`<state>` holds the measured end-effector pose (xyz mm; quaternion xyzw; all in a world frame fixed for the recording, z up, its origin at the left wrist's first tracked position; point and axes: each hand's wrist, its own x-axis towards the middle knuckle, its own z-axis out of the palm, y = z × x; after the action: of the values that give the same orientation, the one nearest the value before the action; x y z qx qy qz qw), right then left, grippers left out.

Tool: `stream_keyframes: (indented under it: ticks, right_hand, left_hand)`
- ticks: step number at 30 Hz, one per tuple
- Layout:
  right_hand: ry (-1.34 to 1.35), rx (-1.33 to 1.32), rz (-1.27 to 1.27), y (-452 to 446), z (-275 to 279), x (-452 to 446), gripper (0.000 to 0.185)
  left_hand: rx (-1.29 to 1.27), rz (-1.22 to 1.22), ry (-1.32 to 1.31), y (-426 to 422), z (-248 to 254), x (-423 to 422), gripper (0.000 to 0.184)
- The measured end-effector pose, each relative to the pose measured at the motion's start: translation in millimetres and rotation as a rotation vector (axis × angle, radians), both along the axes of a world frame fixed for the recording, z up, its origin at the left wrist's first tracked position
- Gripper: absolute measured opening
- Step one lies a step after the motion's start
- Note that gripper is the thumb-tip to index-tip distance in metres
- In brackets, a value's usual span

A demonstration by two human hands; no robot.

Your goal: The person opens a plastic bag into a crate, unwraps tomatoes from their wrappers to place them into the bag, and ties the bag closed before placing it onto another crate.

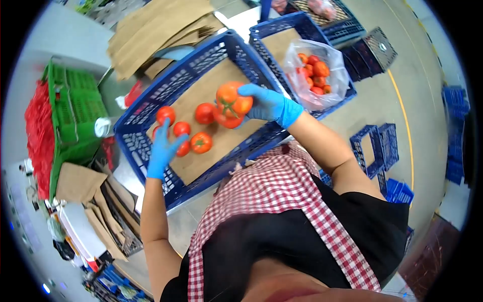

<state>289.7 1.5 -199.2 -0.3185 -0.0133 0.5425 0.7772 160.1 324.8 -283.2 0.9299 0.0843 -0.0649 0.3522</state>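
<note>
Beneath both hands, as I watch from far off through the head camera, lies the large blue crate (240, 53), its long near wall close to the checked apron (266, 186), presumably so either arm reaches inside without stretching. A cardboard sheet (216, 73) covers its floor under the hands, likely to spare soft fruit from the slatted plastic. Beyond the right hand, just outside that crate, I see a smaller crate (266, 31) bearing a plastic bag (337, 75); I judge that its walls help the bag hold its shape. Bagged tomatoes (319, 70) show inside.

Gloved in blue, the right hand (266, 103) is closed around a raised tomato (232, 94), held above the card with its stalk end showing; another red shape sits just below, too blurred for me to tell whether it is gripped too. The left hand (163, 150) is lower, fingers and thumb spread, with no firm grip that I can see. Loose tomatoes (201, 143) lie about its fingertips and towards the right hand, the spread perhaps meant to stop them rolling.
</note>
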Motion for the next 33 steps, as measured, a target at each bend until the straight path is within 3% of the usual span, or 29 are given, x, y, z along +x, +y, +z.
stream_keyframes:
  ticks: [2,3,6,7,9,11,12,14,20,21,25,27,30,33]
  right_hand:
    - [-0.071,0.126,-0.179,-35.0,17.2,11.0,0.069]
    - [-0.110,0.185,-0.266,-55.8,26.7,19.8,0.073]
    - [-0.185,0.049,-0.524,-131.4,4.3,62.9,0.068]
    - [-0.199,-0.145,-0.624,-157.4,-6.2,74.0,0.062]
    - [0.000,-0.442,-0.771,-220.3,-88.0,116.8,0.060]
    - [-0.018,-0.564,-0.822,-264.3,-152.4,133.6,0.070]
    - [0.012,-0.570,-0.796,-276.0,-165.7,132.5,0.071]
    - [-0.193,-1.078,-0.973,-279.3,-164.1,122.4,0.071]
    - [-0.463,-1.357,-0.505,-331.9,-227.8,145.8,0.072]
    - [-0.425,-1.349,-0.474,-333.8,-199.7,139.8,0.067]
    - [-0.498,-1.247,-0.872,-360.5,-199.0,128.1,0.048]
    - [-0.432,-1.206,-0.853,-368.1,-192.6,117.8,0.043]
    - [-0.360,-1.130,-0.702,-368.2,-169.6,98.3,0.033]
    - [-0.385,-1.091,-0.584,-365.8,-165.6,87.5,0.031]
  left_hand:
    - [0.169,-0.078,0.181,-43.3,4.1,0.1,0.097]
    - [0.045,-0.040,0.132,-45.4,-15.9,-0.9,0.099]
    - [0.186,-0.182,0.093,-48.9,-25.8,4.4,0.098]
    - [0.188,-0.204,0.101,-57.1,-15.6,7.3,0.090]
    - [0.206,-0.248,0.234,-83.2,-2.7,9.8,0.085]
    - [0.215,-0.200,0.267,-105.8,-0.2,13.1,0.074]
    - [0.231,-0.168,0.237,-108.0,-4.8,17.1,0.073]
    - [0.260,-0.106,0.173,-103.4,-17.2,24.9,0.071]
    - [0.152,0.182,0.186,-113.4,-22.2,28.2,0.064]
    - [0.134,0.228,0.184,-119.6,-20.4,27.6,0.064]
    - [0.055,0.377,0.115,-131.5,-22.5,19.3,0.072]
    - [0.031,0.390,0.042,-109.5,-51.5,11.3,0.070]
    - [-0.160,0.548,0.056,-91.7,-68.1,8.3,0.078]
    - [-0.687,0.720,0.043,-88.9,-55.1,12.0,0.074]
